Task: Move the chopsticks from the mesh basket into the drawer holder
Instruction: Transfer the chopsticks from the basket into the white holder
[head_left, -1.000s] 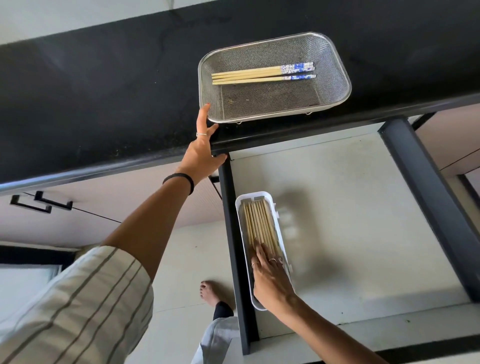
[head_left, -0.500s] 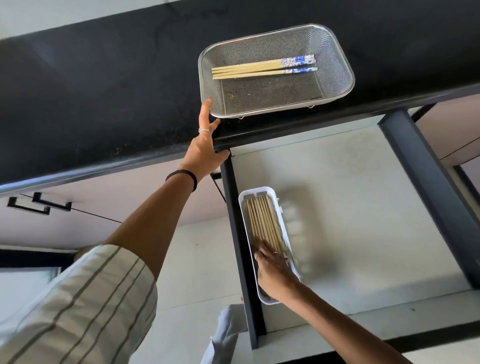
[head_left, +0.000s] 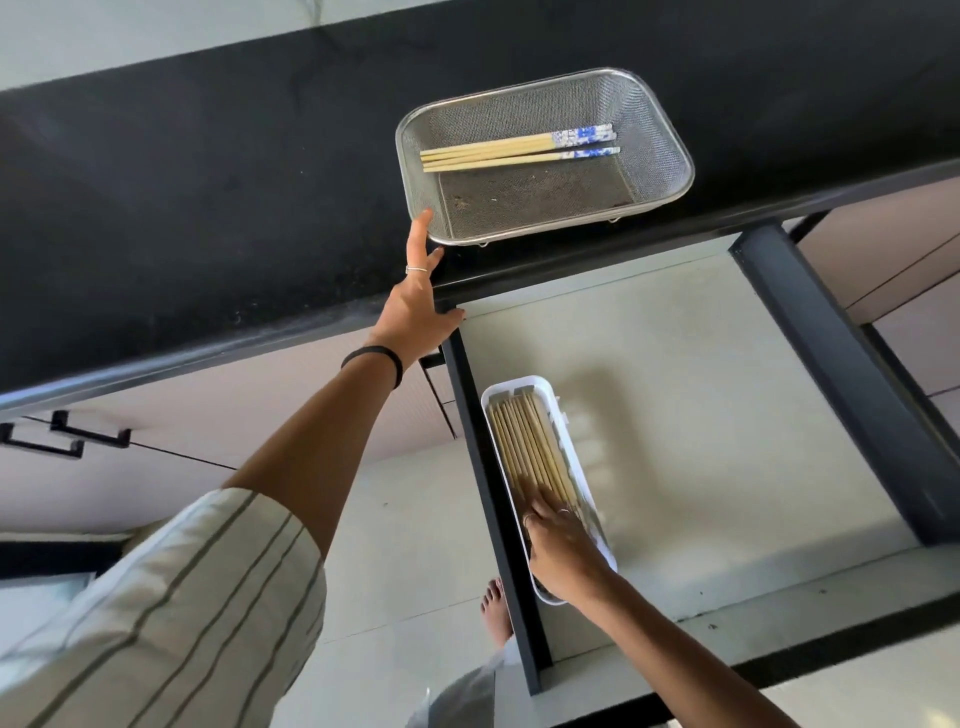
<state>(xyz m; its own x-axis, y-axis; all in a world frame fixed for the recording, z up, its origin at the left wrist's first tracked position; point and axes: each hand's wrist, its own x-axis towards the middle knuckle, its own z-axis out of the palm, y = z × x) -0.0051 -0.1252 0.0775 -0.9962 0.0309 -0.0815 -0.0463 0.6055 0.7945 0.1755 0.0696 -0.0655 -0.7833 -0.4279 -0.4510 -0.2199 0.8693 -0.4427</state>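
While the right hand (head_left: 563, 551) lies flat in the white drawer holder (head_left: 563, 434), fingers pressed together and laid over the near ends of the chopsticks already stowed there, the left hand (head_left: 415, 312) reaches up to the black counter (head_left: 208, 182), w/ its index finger straight and touching the near-left corner of the mesh basket (head_left: 670, 156); the other fingers are loosely apart and the thumb sits on the counter edge, so it pinches nothing. Beyond that fingertip, toward the far side of the basket, lie the remaining chopsticks (head_left: 498, 153): a small bunch, approx. four, pale wood w/ blue-and-white patterned tops pointing right, close together and flat on the mesh. Compared w/ a second ago, little has shifted: the left hand has kept the same touch on the basket rim, and the right hand has crept slightly along the bundle, patting or levelling the sticks rather than fetching more. The holder sits against the left wall of the open drawer (head_left: 701, 415), directly under the right palm, and looks fairly full. My read: one batch has just been settled in, and the last few in the basket are still to go. Next move likely needs a hand to travel past the left fingertip into the basket and gather that bunch together.
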